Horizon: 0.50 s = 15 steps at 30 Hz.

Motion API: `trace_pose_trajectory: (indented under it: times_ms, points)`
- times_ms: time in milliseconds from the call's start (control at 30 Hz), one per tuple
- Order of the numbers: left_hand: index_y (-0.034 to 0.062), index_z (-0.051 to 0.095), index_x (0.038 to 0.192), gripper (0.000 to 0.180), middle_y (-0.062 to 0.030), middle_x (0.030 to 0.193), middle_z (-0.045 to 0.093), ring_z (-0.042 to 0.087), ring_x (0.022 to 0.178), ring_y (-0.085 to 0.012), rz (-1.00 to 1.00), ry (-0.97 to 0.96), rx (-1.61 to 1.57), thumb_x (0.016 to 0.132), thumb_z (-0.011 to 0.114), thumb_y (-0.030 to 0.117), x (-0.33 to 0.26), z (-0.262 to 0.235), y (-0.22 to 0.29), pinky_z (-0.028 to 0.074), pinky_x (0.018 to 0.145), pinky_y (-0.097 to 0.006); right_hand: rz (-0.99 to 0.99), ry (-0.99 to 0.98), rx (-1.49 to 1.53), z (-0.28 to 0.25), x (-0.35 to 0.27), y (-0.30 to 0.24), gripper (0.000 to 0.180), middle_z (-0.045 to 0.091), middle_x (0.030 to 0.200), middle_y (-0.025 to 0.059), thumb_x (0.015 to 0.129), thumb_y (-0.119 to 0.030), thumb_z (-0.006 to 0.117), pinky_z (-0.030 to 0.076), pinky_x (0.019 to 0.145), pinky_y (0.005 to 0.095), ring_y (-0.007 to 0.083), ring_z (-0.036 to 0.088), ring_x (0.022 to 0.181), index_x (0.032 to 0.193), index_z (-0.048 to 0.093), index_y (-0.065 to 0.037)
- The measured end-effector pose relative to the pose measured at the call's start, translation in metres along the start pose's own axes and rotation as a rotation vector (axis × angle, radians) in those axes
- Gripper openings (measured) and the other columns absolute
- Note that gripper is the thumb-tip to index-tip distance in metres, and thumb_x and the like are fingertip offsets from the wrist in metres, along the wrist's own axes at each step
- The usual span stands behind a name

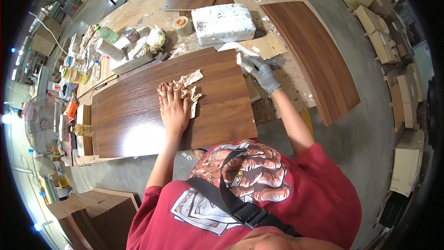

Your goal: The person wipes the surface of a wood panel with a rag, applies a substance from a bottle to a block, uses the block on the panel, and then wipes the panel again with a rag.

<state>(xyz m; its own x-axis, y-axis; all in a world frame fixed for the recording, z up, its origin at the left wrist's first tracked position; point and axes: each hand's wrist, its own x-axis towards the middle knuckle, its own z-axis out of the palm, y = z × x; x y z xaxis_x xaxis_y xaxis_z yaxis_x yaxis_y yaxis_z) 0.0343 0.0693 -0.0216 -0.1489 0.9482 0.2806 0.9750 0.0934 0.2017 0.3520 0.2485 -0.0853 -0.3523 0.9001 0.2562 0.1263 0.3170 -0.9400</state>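
Head view: the person's left hand [174,107] lies flat, fingers spread wide, on a crumpled rag [186,88] at the middle of a dark wood-grain panel [138,115] lying across the workbench [143,11]. At about two o'clock from it, the gloved right hand [262,71] is closed on a small pale scraper-like tool [245,61] at the panel's far right corner. The step looks like cleaning residue off the panel; the next move likely calls for steady pressure with the rag along the grain.
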Motion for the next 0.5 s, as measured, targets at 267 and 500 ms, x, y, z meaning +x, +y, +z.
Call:
trace_pose_trajectory:
  times_ms: [267, 500]
  points:
    - [0.0122, 0.050, 0.146, 0.050, -0.0159, 0.158, 0.040, 0.024, 0.153, -0.0387, -0.012, -0.007, 0.000, 0.103, 0.050, 0.036, 0.012, 0.024, -0.007, 0.018, 0.124, -0.055, 0.001, 0.011, -0.120, 0.002, 0.019, 0.027, 0.045, 0.059, 0.136, 0.0096, 0.098, -0.002, 0.063, 0.045, 0.109, 0.0323, 0.0200, 0.056, 0.125, 0.142, 0.057, -0.004]
    - [0.0121, 0.050, 0.146, 0.050, -0.0136, 0.161, 0.036, 0.020, 0.155, -0.0359, -0.042, -0.023, 0.032, 0.101, 0.051, 0.035, 0.019, 0.057, -0.020, 0.016, 0.126, -0.053, 0.041, -0.060, -0.168, 0.003, -0.104, 0.002, 0.048, 0.057, 0.140, 0.0116, 0.099, -0.019, 0.066, 0.041, 0.113, 0.0363, 0.0255, 0.052, 0.132, 0.144, 0.056, -0.007]
